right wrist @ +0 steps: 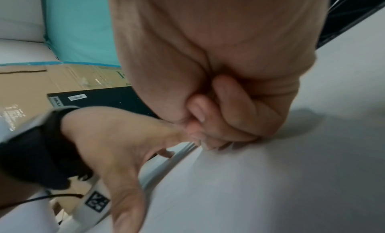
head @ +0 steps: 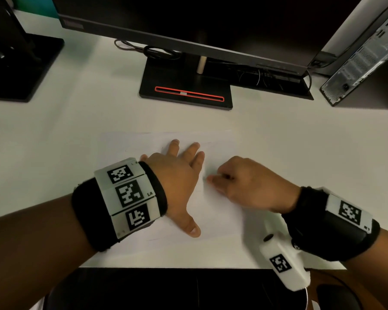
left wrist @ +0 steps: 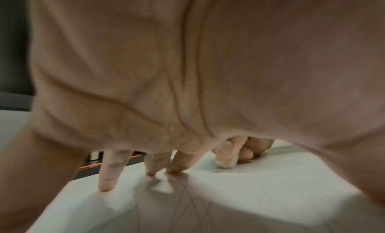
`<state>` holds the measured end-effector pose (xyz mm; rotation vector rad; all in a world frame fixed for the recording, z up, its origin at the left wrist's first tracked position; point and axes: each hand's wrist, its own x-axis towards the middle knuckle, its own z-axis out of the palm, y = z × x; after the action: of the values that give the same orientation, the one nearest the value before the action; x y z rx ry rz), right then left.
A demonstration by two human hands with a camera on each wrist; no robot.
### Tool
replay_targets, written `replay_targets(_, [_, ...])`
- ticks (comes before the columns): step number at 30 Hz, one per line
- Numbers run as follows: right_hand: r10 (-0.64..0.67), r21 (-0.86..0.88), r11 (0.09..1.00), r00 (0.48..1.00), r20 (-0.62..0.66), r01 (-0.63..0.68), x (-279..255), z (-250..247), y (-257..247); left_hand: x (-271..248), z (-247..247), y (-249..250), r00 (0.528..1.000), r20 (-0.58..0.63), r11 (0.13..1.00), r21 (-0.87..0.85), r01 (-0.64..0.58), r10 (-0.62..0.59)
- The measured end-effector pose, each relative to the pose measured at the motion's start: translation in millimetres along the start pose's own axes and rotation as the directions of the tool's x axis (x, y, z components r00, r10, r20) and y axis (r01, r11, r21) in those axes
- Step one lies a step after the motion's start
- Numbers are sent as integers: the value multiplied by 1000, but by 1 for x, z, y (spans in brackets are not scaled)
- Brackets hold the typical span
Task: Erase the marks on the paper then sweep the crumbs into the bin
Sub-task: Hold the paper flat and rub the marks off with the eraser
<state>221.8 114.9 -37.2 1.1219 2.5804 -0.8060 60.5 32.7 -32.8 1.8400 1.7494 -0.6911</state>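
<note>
A white sheet of paper (head: 213, 218) lies on the white desk in front of me. My left hand (head: 179, 175) presses flat on it with straight, spread fingers (left wrist: 107, 179). Faint pencil marks (left wrist: 187, 203) cross the paper beneath that palm. Just to the right, my right hand (head: 244, 184) has its fingers curled and pinches a small white eraser (left wrist: 226, 163), whose tip touches the paper close to the left hand's index finger. In the right wrist view the curled right hand (right wrist: 220, 119) sits on the sheet beside the left hand (right wrist: 116, 137). No bin or crumbs are in view.
A black monitor stand (head: 185, 92) with a red-edged slot stands behind the paper, with cables around it. Another black stand (head: 20, 68) is at far left, and a computer tower (head: 365, 59) at far right. The desk's front edge (head: 188, 268) lies near me. Cardboard boxes (right wrist: 41, 88) sit beyond the desk.
</note>
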Motion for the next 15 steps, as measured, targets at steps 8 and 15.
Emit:
replay_targets(8, [19, 3, 1000, 1000, -16, -18, 5, -2, 2, 1, 0, 1, 1000, -5, 1000, 5, 4, -4])
replay_targets(15, [70, 36, 997, 994, -82, -67, 13, -9, 7, 0, 1, 1, 1000, -4, 1000, 7, 4, -4])
